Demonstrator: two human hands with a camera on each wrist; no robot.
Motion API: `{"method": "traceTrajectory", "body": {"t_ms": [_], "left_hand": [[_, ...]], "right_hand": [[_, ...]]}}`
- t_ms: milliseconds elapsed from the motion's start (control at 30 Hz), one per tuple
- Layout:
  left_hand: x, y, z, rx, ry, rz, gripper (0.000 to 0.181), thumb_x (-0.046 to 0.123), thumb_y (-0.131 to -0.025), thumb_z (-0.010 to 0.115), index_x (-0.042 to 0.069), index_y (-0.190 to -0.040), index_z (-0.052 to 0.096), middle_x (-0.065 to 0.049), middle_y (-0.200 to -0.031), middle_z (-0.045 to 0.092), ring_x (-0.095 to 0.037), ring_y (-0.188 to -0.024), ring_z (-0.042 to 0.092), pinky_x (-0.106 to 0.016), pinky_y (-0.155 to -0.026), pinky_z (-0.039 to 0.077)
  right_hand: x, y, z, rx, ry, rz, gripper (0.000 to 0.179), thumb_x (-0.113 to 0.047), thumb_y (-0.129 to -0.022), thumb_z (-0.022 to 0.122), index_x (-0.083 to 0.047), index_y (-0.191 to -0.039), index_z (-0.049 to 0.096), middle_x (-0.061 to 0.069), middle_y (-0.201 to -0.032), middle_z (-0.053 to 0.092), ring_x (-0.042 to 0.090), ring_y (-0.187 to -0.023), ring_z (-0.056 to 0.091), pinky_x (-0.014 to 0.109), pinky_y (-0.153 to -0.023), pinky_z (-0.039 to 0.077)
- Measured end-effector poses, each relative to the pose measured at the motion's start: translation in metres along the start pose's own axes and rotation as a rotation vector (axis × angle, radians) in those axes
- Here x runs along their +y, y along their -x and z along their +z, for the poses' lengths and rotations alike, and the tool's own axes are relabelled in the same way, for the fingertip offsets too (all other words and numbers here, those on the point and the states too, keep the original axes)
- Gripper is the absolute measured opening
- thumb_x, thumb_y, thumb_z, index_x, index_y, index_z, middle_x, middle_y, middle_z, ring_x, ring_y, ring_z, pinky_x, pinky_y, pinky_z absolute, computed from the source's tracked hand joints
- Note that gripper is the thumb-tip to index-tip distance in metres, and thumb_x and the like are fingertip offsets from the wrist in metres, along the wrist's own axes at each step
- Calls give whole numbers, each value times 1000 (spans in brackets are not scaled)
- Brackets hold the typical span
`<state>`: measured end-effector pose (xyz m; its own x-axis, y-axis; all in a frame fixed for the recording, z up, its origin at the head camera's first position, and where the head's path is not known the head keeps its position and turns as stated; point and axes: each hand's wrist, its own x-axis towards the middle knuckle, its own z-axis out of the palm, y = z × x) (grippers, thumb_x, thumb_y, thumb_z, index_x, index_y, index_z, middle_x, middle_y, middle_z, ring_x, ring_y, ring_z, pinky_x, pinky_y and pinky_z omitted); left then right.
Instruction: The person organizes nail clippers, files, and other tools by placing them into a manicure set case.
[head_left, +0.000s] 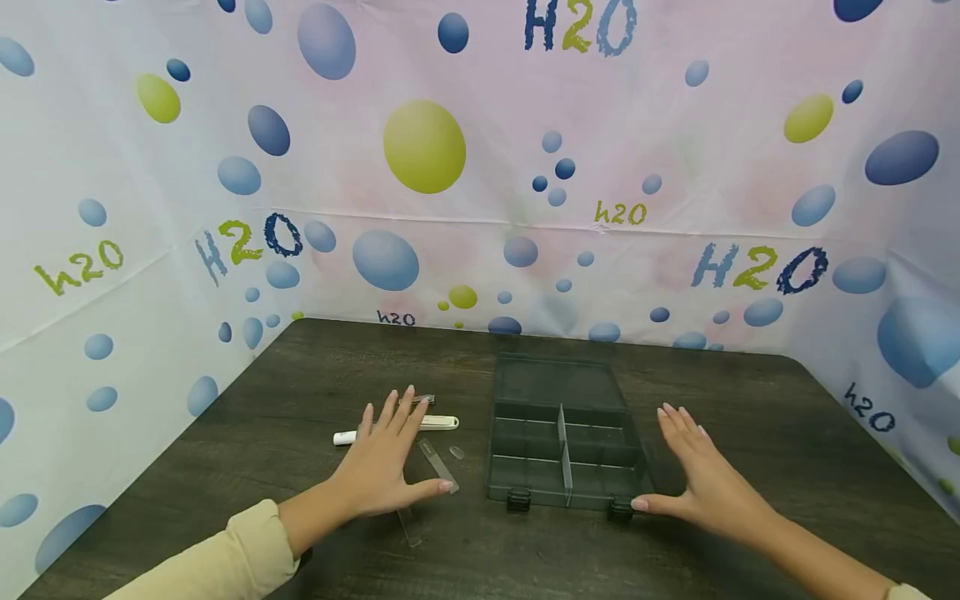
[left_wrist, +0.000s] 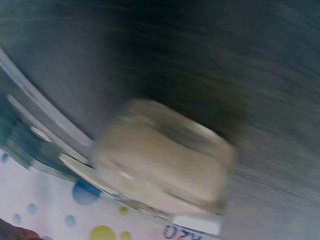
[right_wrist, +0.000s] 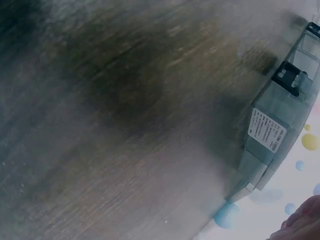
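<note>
On the table sits a dark translucent compartment box (head_left: 527, 467) with its lid (head_left: 555, 383) folded back. My right hand (head_left: 708, 487) is spread beside its right side, the thumb by the front latch (head_left: 620, 508); contact cannot be told. The left hand (head_left: 382, 471), fingers straight, hovers over or rests among small items left of the box. Near it lie a slim white-and-cream tool (head_left: 438, 423), a small metal piece (head_left: 424, 399), a clear strip (head_left: 438, 464) and a small clear oval piece (head_left: 457, 452). In the left wrist view, a beige object (left_wrist: 160, 160) is blurred.
Thin upright dividers (head_left: 566, 471) split the box into compartments. Another clear strip (head_left: 408, 529) lies below the left hand. A white label (right_wrist: 266, 129) is on the box's side. The dark wooden table (head_left: 750, 400) meets a patterned curtain (head_left: 480, 275) behind and at both sides.
</note>
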<state>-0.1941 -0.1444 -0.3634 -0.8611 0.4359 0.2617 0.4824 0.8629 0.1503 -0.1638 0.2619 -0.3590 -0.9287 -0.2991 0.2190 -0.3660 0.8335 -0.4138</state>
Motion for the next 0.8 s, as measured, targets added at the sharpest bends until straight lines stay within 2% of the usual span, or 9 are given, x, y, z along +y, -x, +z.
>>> {"method": "traceTrajectory", "body": {"t_ms": [200, 367, 500, 600, 800], "left_hand": [[-20, 0, -4, 10, 42, -25, 99, 67, -77, 56, 6, -147, 23, -18, -153, 18, -39, -141, 16, -61, -111, 14], [-39, 1, -7, 22, 85, 3, 92, 59, -81, 60, 0, -144, 29, -21, -150, 25, -41, -137, 25, -57, -110, 22], [-57, 4, -10, 6, 135, 9, 86, 52, -83, 62, -3, -142, 31, -23, -148, 29, -43, -135, 29, -57, -109, 25], [-69, 6, -12, -3, 155, -11, 80, 48, -85, 61, -3, -141, 34, -24, -146, 34, -45, -132, 33, -59, -105, 29], [-89, 9, -17, 27, 179, -38, 65, 37, -87, 63, -5, -133, 45, -26, -136, 45, -45, -122, 45, -59, -95, 40]], "right_hand": [[-4, -4, 1, -39, -8, 4, 113, -53, -67, 76, 9, -144, 19, 30, -149, 18, 46, -138, 12, 63, -107, 13], [-7, -8, 5, -68, 10, -6, 113, -56, -66, 75, 9, -143, 24, 30, -148, 23, 48, -135, 19, 64, -104, 19], [-9, -10, 6, -89, 12, -19, 112, -57, -65, 75, 10, -141, 27, 31, -146, 25, 50, -133, 22, 65, -102, 22], [-9, -10, 7, -91, 24, -32, 112, -58, -64, 74, 11, -140, 29, 32, -145, 28, 52, -132, 24, 67, -100, 25], [-6, -9, 7, -89, 46, -30, 109, -57, -66, 73, 13, -137, 32, 33, -142, 31, 53, -130, 26, 67, -98, 29]]}}
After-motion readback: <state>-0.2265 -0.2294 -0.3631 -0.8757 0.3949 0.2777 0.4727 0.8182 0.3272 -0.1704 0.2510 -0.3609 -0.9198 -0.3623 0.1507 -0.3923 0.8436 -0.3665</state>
